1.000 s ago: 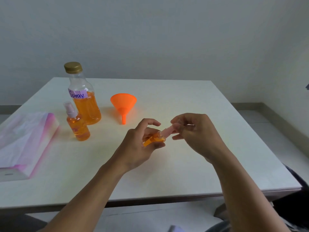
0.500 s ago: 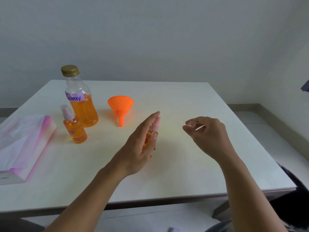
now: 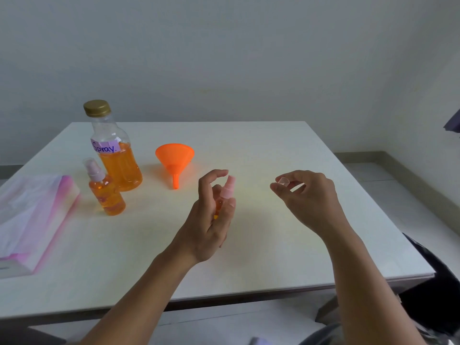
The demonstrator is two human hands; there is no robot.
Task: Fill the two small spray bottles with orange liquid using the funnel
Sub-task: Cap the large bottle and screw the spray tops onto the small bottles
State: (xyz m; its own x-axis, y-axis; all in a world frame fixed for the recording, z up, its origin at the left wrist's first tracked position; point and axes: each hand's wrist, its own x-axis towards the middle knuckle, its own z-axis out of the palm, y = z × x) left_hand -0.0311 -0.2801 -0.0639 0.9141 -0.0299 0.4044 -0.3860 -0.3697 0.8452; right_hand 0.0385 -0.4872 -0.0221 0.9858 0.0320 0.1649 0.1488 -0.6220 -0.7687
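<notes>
At the far left we see a pink-and-white packet (image 3: 32,215) lying on the worktop (image 3: 273,245), near its left edge and running out of frame. Right of it stands the first small spray bottle (image 3: 105,192), upright, holding orange liquid, with its pink sprayer on. Just behind it, touching or nearly so, stands the large bottle (image 3: 117,155) labelled "Spray", gold cap on, about half full of orange liquid. The orange funnel (image 3: 175,158) lies further right, apart from both bottles, wide mouth towards the far edge and spout pointing at us.

Near the middle we see the left hand (image 3: 211,220) above the worktop. Its fingers curl round the second small spray bottle (image 3: 227,189), upright, pink sprayer showing above them, forefinger arched over the nozzle; the hand hides most of the body. Well to its right, the right hand (image 3: 308,197) pinches a small clear cap (image 3: 283,181) between thumb and fingertips.

A wide stretch of pale worktop shows between the two hands, from both hands to the near edge, and on to the right edge and far right corner.
</notes>
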